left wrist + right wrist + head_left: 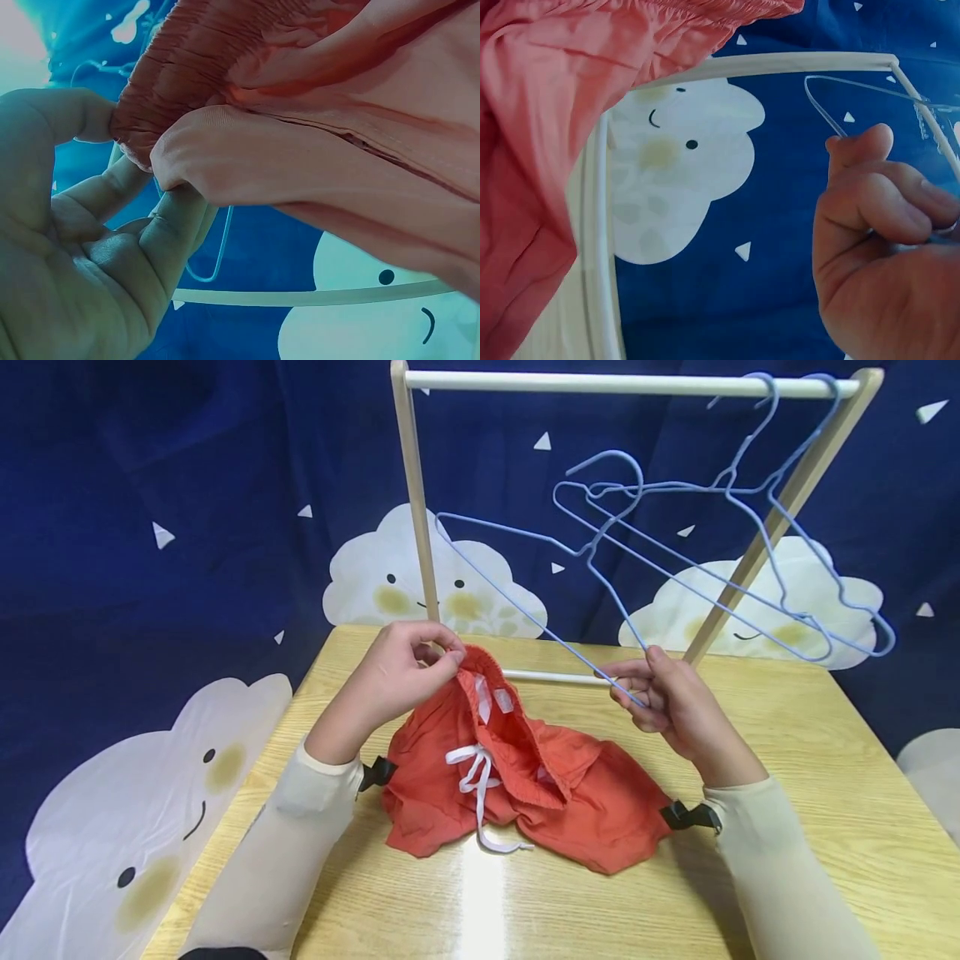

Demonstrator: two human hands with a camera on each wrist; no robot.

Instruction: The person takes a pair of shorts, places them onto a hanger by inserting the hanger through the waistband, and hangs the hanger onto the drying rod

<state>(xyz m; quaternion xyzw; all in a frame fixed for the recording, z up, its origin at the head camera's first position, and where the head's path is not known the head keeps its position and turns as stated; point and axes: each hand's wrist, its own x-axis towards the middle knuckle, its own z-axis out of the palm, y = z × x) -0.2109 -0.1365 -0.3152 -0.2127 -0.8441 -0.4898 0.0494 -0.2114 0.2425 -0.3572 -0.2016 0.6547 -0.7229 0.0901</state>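
Red-orange shorts (442, 760) with an elastic waist and a white drawstring (480, 785) lie partly raised on the table. My left hand (401, 668) pinches the waistband at its upper left end; in the left wrist view the thumb and fingers of that hand (97, 225) grip the gathered waistband (180, 67). Above and right of the shorts, my right hand (667, 697) holds a blue wire hanger (517, 606) by one lower corner, its hook pointing up. The right wrist view shows curled fingers (885, 202) around the hanger wire, apart from the shorts.
Behind the shorts stands a rack with a white top rail (600, 383) and wooden side posts (416, 485). Two more blue hangers (772, 510) hang at the rail's right end. A wooden table (810, 752) lies beneath, and a dark blue cloud-patterned curtain (225, 460) hangs behind.
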